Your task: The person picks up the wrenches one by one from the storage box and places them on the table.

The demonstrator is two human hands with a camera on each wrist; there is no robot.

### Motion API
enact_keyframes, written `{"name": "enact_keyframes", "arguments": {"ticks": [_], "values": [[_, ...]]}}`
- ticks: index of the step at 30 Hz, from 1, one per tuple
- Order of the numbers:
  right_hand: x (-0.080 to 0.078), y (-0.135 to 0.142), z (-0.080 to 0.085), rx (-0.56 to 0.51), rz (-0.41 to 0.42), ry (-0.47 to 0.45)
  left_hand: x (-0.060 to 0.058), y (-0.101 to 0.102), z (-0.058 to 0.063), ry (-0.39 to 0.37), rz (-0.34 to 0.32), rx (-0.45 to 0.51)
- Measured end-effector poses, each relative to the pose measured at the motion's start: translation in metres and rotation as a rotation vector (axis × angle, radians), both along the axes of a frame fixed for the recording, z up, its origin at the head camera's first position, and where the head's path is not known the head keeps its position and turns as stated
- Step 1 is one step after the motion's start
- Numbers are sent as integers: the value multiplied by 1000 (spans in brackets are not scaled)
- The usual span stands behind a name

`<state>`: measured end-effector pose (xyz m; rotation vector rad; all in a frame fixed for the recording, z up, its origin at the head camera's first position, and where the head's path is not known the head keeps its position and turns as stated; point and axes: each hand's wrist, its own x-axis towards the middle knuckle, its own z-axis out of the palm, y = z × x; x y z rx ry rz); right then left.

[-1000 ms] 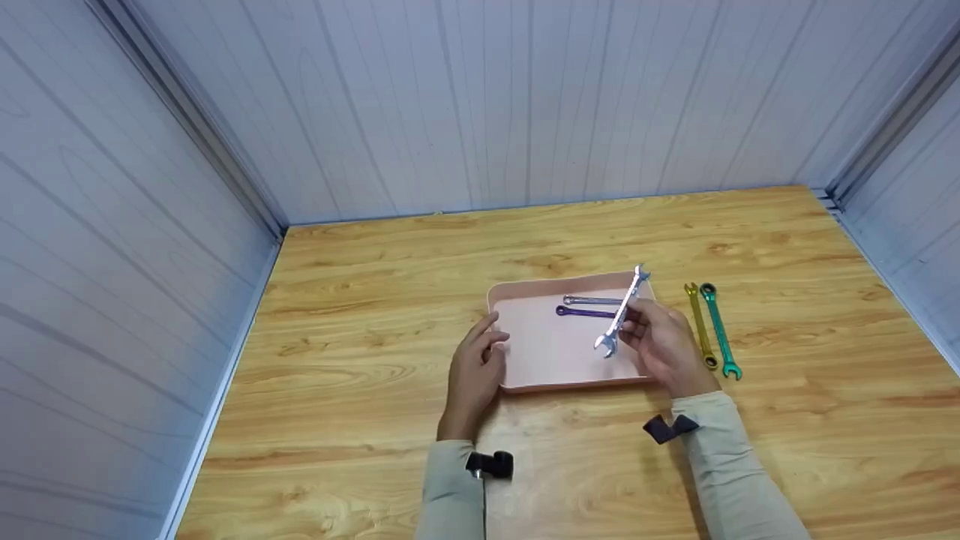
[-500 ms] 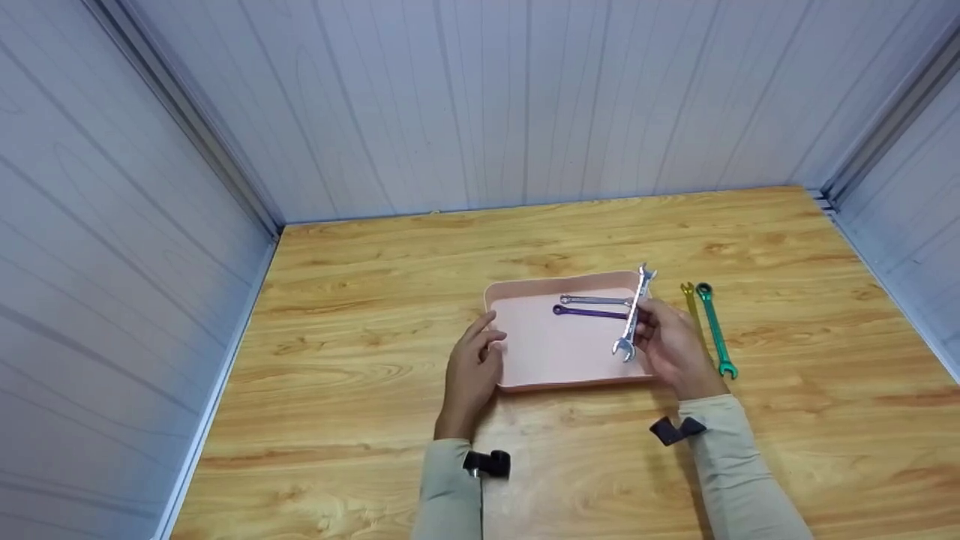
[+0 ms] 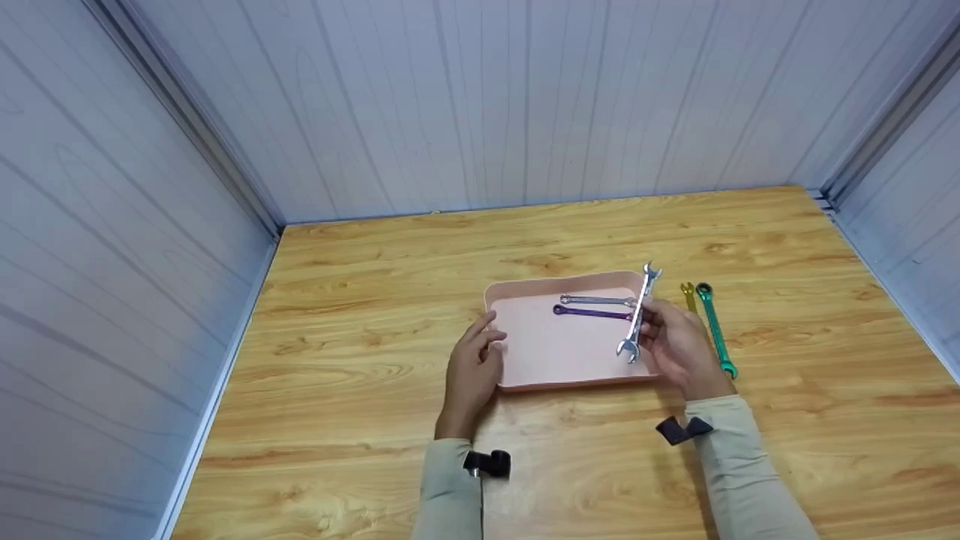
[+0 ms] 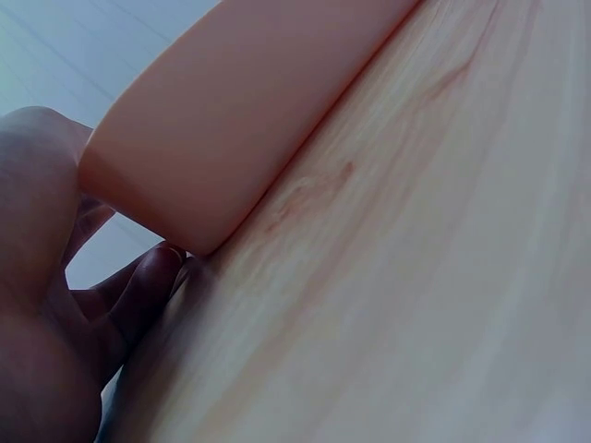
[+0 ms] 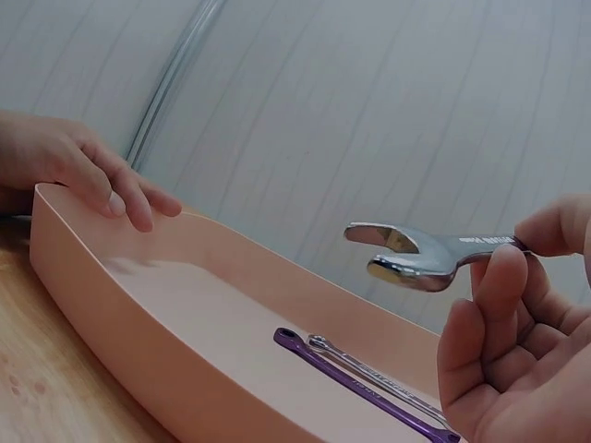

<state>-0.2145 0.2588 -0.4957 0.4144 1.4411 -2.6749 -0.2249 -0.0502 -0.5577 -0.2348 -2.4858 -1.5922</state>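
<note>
Between thumb and fingers, my right hand (image 3: 681, 349) holds a silver double open-end wrench (image 3: 639, 319), raised over the right end of a shallow pink tray (image 3: 555, 356). One of its forked ends fills the middle of the right wrist view. Inside the tray, a smaller silver wrench (image 3: 596, 300) and a purple wrench (image 5: 360, 388) lie side by side towards the back right. My left hand (image 3: 471, 379) grips the tray's left wall, its fingers hooked over the rim; the left wrist view shows it at the tray's corner, low by the table.
To the right of the tray, a green ratchet wrench (image 3: 717, 330) lies on the wooden table (image 3: 360, 330). Beside it is a gold wrench (image 3: 689, 298), mostly hidden behind the right hand. Pale panel walls (image 3: 480, 105) stand along the back and both sides.
My right hand has moved a little to the right with the silver wrench, tipping it more upright. More of the purple wrench shows; the gold one is more covered. My left hand stays put.
</note>
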Motion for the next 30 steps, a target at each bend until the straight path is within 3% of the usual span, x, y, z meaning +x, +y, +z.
{"name": "enact_keyframes", "arguments": {"ticks": [18, 30], "values": [[2, 12, 4, 36, -60, -23, 3, 2, 1, -40, 12, 21], [2, 22, 4, 35, -54, -5, 1, 1, 1, -17, 12, -5]]}}
